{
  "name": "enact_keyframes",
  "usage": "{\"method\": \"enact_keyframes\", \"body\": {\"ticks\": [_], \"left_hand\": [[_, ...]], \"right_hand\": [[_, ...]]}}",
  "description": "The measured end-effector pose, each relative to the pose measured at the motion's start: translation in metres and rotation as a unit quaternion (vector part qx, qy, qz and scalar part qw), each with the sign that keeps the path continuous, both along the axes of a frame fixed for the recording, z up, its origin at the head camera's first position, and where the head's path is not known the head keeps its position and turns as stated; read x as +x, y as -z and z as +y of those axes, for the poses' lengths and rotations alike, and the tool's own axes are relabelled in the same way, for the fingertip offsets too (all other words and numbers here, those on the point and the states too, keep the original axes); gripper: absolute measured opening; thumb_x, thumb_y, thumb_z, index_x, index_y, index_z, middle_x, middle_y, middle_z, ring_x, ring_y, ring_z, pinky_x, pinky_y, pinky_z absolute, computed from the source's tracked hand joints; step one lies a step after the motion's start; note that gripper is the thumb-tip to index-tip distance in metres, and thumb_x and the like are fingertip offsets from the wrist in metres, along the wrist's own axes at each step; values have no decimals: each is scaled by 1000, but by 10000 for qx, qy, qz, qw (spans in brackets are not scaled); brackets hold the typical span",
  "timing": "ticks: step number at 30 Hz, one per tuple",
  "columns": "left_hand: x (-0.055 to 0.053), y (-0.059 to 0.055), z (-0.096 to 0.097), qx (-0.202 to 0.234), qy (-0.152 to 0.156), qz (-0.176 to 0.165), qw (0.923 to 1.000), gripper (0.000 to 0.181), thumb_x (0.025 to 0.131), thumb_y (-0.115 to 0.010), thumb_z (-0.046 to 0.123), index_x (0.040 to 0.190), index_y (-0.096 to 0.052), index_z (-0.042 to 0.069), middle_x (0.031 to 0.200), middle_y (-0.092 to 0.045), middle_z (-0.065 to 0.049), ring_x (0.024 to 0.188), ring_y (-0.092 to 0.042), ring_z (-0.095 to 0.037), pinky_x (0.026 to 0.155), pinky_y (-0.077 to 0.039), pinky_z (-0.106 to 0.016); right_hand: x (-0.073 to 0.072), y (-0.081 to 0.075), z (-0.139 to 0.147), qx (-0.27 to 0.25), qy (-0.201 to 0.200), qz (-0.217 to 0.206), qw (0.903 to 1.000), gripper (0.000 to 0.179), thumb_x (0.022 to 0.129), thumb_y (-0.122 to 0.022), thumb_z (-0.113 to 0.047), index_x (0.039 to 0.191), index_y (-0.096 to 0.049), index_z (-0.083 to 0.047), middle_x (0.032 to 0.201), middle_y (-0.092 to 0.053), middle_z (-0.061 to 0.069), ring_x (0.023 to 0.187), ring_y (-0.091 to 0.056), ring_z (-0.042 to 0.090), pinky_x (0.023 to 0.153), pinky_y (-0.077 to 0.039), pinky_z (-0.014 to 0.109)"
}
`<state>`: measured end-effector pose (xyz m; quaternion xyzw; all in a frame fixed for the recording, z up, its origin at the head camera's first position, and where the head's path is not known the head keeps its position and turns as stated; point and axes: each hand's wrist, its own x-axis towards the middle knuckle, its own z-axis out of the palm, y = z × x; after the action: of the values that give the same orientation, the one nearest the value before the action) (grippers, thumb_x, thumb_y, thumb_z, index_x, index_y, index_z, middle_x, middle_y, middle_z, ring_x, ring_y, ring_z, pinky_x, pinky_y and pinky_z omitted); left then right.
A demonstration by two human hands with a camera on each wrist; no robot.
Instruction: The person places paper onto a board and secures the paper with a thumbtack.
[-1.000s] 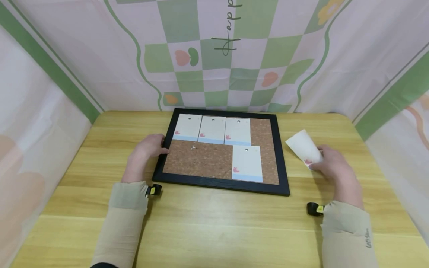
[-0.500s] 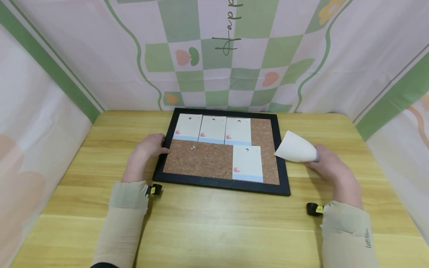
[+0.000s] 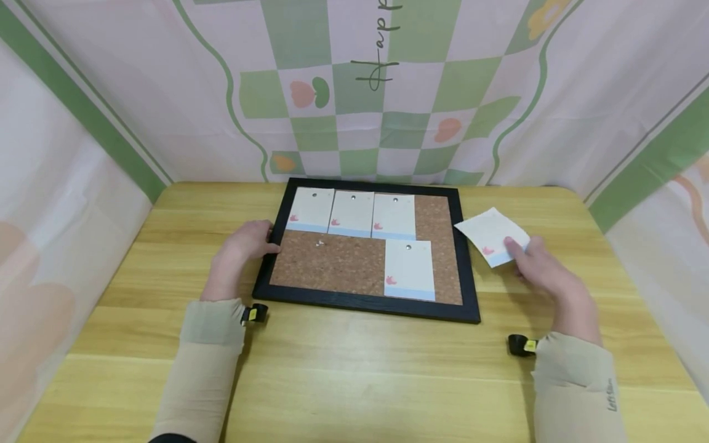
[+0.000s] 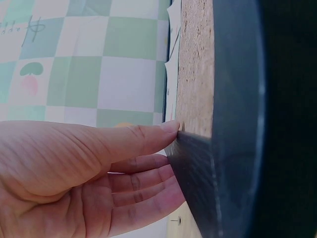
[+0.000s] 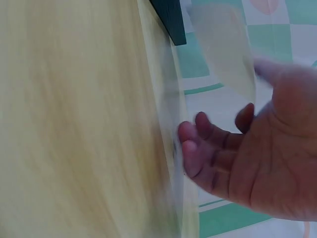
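A black-framed cork board lies on the table. My left hand grips its left edge; in the left wrist view the thumb rests on top of the frame, with the other fingers against its outer side. To the right of the board, my right hand pinches a white note card by its lower right corner, thumb on top. Its printed face, with a pink figure and blue strip, is up, and its left corner reaches the frame. The right wrist view shows the card blurred, the lower fingers loosely curled.
Three matching cards are pinned along the board's top row. Another pinned card sits at lower right. Small pins stick up from the bare cork at left. The table meets a patterned curtain behind.
My right hand has turned the card, first swinging it left with its plain side showing, then flattening it printed face up beside the frame. My left hand and the board have stayed put.
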<state>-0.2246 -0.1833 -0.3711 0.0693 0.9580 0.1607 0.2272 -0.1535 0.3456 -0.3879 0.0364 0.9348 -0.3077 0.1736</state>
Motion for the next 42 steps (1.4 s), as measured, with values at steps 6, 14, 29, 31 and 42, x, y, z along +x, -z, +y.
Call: {"method": "enact_keyframes", "body": {"ticks": [6,14,29,31,42], "left_hand": [[-1,1,-1,13,-2,3,10000,56,101,-59,23,143,-41,-9,138,-53,-29,125,-54,-40,105,-46,-52],[-2,1,-2,-14,-1,7,10000,53,100,-60,23,140,-44,-9,134,-56,-28,120,-56,-38,103,-47,-51],[0,0,-1,15,-10,27,10000,52,100,-60,23,139,-45,-9,135,-56,-28,121,-56,-39,104,-47,-52],[0,0,-1,19,-11,30,10000,52,100,-60,23,139,-46,-9,135,-56,-28,121,-56,-39,103,-47,-52],[-1,2,-1,57,14,32,10000,54,100,-60,23,141,-44,-9,137,-54,-29,124,-55,-40,105,-46,-53]], "right_hand": [[0,-5,5,98,352,456,9983,59,109,-21,-37,129,-35,16,106,-59,32,85,-61,30,68,-46,29],[5,-13,2,419,836,1267,9875,51,107,-43,-35,127,-58,8,99,-70,26,79,-61,22,64,-43,28],[6,-25,-5,-175,903,1014,9906,67,101,-57,-19,149,-22,13,139,-43,44,116,-57,55,97,-44,66],[5,-26,-7,-362,852,894,9917,77,101,-56,-17,154,-8,10,143,-37,45,123,-50,58,100,-40,67],[3,-26,-23,-808,556,787,9921,95,97,-56,-1,158,16,-8,149,-25,46,124,-47,60,100,-46,63]]}}
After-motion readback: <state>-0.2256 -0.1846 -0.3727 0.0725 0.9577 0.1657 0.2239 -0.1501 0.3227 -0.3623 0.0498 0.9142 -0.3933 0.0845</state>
